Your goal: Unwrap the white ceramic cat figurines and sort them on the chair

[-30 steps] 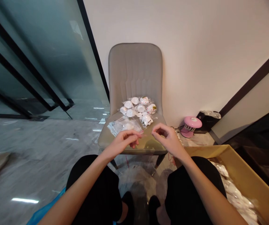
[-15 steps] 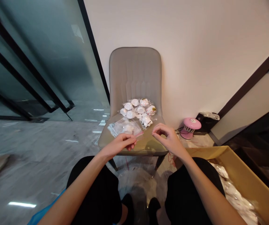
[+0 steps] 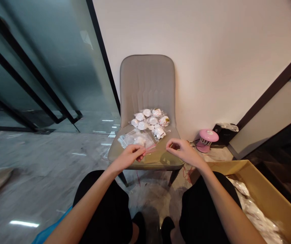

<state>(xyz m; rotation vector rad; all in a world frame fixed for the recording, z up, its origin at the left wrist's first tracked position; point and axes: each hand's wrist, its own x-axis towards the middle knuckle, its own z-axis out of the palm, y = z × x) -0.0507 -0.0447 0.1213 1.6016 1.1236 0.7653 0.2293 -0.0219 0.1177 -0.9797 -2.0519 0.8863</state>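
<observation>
The clear zip bag (image 3: 134, 139) pinched in my left hand (image 3: 129, 157) lies nearly flat on the chair seat (image 3: 160, 160), a white lump showing through the plastic and a thin red edge running along its end by my fingers. Just behind it, more clear bags of round white pieces (image 3: 149, 120) sit heaped together, touching, some marked with small colored patches.

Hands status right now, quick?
left hand: closed, pinching the edge of a clear zip bag
right hand: curled in a loose pinch, nothing visibly held
</observation>
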